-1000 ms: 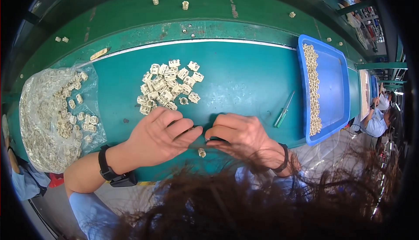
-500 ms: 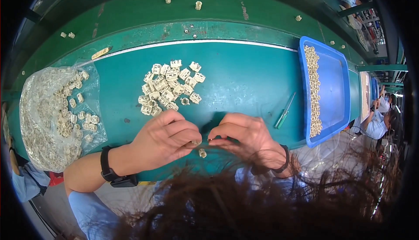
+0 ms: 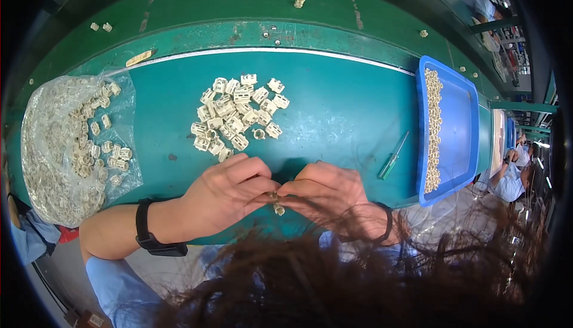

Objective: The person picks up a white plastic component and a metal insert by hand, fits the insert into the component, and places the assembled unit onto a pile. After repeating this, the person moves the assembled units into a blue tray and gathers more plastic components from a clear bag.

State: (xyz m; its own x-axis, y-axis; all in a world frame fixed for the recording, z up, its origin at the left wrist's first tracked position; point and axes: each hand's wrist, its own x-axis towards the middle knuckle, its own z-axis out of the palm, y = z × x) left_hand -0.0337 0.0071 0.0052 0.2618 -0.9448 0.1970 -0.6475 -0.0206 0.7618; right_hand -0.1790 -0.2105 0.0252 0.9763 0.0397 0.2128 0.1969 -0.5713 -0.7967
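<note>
Over the green table my left hand [image 3: 233, 191] and my right hand [image 3: 328, 192] meet, their fingertips pinched together. A small cream plastic part [image 3: 274, 196] shows between them, mostly covered by the fingers of my left hand. My right fingertips press up against it; whether they grip a separate piece cannot be made out. Just below the fingertips lies another cream plastic part [image 3: 279, 210], a short notched cylinder. Beyond my hands is a loose pile of cream slotted plastic parts [image 3: 236, 110]. Strands of hair partly cover my right hand.
To the left lies a clear plastic bag [image 3: 51, 149] full of similar parts. A blue tray [image 3: 459, 131] on the right has a row of parts along its left side. A green-handled screwdriver [image 3: 389, 165] lies before it. Several loose parts sit on the far green ledge [image 3: 203, 5].
My hands have come together; the gap between their fingertips has closed. My right hand has moved left to meet my left one. The whole view has shifted slightly.
</note>
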